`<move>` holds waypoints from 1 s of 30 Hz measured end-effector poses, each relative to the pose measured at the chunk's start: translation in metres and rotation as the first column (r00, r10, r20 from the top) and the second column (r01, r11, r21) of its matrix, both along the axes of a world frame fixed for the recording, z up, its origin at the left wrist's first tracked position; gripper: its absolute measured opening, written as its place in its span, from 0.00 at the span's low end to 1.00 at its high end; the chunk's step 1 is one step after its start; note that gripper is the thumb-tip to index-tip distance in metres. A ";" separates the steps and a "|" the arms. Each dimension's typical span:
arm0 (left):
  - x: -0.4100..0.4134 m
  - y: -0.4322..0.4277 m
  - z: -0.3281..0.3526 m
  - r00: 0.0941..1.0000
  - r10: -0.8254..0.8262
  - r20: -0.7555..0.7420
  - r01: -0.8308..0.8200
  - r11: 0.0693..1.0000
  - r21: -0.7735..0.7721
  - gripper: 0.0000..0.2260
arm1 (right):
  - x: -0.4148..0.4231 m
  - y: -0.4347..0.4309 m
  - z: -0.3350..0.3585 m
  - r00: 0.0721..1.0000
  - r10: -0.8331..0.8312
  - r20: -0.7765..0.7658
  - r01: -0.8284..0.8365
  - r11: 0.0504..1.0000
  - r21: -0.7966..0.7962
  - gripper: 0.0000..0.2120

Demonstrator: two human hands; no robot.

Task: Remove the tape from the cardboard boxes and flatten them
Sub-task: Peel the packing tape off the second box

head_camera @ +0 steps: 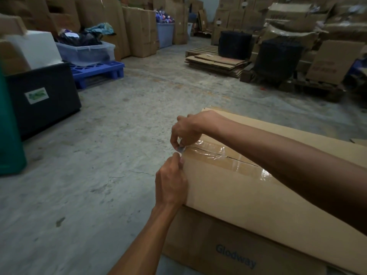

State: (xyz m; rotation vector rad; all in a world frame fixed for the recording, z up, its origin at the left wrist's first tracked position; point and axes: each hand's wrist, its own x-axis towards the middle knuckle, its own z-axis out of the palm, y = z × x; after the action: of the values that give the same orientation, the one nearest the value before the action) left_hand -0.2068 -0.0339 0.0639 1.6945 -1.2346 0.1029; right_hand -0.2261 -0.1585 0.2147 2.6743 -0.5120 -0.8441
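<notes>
right hand point(186, 130) pinches the tape point(216, 153) end at the edge of the box point(248, 197); left hand point(171, 181) grips that edge just below. open floor point(95, 155) lies beside it.

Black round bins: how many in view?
2. The far bin stands behind the flat cardboard stack, by the wooden pallet; the near bin stands to its right, among piled boxes. Others may be hidden behind boxes.

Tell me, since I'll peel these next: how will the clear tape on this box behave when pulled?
The tape is likely floppy and clingy: a thin, wrinkled, glossy film. It may tear: it looks slit along the flap seam. Probably light; the right hand pinches its end with fingertips.
</notes>
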 end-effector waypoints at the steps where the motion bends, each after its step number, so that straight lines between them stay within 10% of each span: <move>1: 0.001 0.001 -0.005 1.000 0.005 -0.002 -0.005 1.000 0.001 0.11 | 0.002 0.002 -0.004 1.000 0.002 -0.009 -0.002 1.000 -0.006 0.11; 30: 0.004 0.017 -0.090 0.988 0.013 -0.151 -0.008 0.999 0.037 0.16 | 0.023 0.017 -0.072 0.982 0.177 -0.065 -0.185 0.974 -0.130 0.09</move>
State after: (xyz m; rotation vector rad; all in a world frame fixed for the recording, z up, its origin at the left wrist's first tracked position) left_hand -0.2028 -0.0167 -0.0261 1.7072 -1.1206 -0.0413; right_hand -0.2026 -0.1414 0.1426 2.5213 -0.2960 -0.7946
